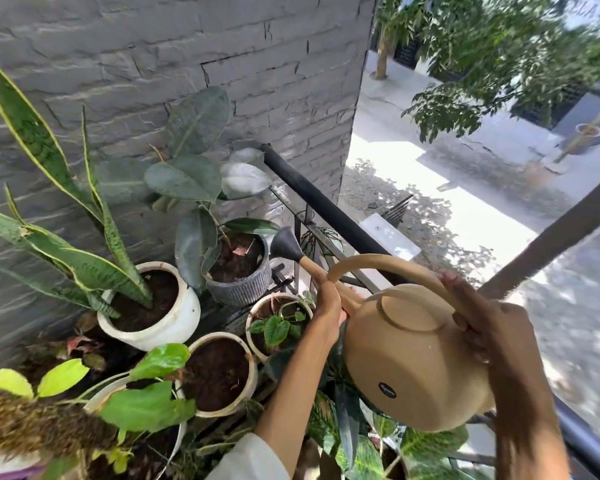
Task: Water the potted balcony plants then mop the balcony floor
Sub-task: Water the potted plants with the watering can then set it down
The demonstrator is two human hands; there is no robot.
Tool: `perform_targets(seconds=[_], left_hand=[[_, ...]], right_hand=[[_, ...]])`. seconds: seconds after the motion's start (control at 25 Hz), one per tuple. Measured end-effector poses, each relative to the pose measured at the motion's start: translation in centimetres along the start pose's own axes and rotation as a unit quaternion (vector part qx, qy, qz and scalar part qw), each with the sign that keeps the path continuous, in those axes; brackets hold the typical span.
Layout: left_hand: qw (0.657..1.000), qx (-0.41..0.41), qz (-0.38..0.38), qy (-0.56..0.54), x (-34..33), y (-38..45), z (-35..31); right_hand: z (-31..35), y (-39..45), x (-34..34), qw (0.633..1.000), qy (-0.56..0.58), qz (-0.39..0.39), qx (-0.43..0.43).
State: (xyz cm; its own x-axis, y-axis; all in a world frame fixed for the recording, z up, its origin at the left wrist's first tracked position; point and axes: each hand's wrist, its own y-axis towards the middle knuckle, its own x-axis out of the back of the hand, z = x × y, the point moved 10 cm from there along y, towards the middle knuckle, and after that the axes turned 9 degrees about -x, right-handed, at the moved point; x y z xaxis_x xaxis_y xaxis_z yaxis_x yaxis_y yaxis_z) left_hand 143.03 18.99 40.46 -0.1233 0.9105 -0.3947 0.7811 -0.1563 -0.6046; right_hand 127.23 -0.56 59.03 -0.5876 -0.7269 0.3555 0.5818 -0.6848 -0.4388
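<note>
Beige plastic watering can (413, 362) hangs tilted in both your hands above the pots, its black funnel-shaped rose (284, 244) just beside the rim of the grey ribbed pot (246, 289) holding the rubber plant. Your right hand (478, 320) has its fingers curled round the rear of the arched handle; your left hand (329, 306) wraps the base of the spout, fingers clamped on it. Keep that left grip as your steering point and lift with the right to raise the tilt slowly, so water falls on the dark soil, not on the broad leaves. No stream shows yet at the rose, so I judge the pour is only starting or between pots.

Around it stand a white glazed pot (174, 323) with a snake plant, a cream pot of bare soil (236, 407) and a small cream pot with a green seedling (257, 306) right under your left wrist. The black railing (326, 206) runs close behind the spout; watch you don't knock it. The floor is hidden, so mopping waits.
</note>
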Motion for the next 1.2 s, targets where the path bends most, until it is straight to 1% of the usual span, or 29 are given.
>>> perform_targets(seconds=[0.12,0.28,0.4,0.56,0.64,0.88,1.0,1.08,1.2], left_hand=[[1.000,0.000,0.015,-0.014,-0.3,0.5,-0.6],[0.999,0.002,0.011,-0.038,0.1,2.1,-2.3],[1.000,0.007,0.016,-0.020,0.9,2.9,-3.1],[1.000,-0.006,-0.018,-0.020,3.1,3.6,-3.7],[1.000,-0.009,-0.022,-0.011,3.6,3.4,-3.5],[0.999,-0.003,-0.046,-0.019,5.8,1.0,-3.0],[0.998,-0.013,-0.059,-0.030,7.1,-0.2,-3.0],[0.996,-0.027,-0.080,-0.039,8.7,-1.2,-3.3],[0.987,-0.023,-0.130,-0.089,11.9,-2.5,-2.9]], right_hand=[[0.0,-0.4,-0.2,1.000,0.002,-0.012,-0.007],[0.8,-0.8,-1.8,1.000,0.009,-0.007,0.002],[1.4,-1.0,-3.0,1.000,0.008,0.000,0.009],[1.8,-1.1,-4.9,1.000,0.000,0.021,0.008],[1.8,-0.9,-5.2,1.000,-0.007,0.026,0.009],[0.9,-0.8,-5.8,1.000,-0.023,0.016,-0.005],[1.2,-0.7,-6.2,0.999,-0.044,0.014,0.006],[1.7,-0.8,-6.9,0.998,-0.062,0.017,0.016],[2.1,-0.6,-8.9,0.995,-0.085,0.037,0.031]])
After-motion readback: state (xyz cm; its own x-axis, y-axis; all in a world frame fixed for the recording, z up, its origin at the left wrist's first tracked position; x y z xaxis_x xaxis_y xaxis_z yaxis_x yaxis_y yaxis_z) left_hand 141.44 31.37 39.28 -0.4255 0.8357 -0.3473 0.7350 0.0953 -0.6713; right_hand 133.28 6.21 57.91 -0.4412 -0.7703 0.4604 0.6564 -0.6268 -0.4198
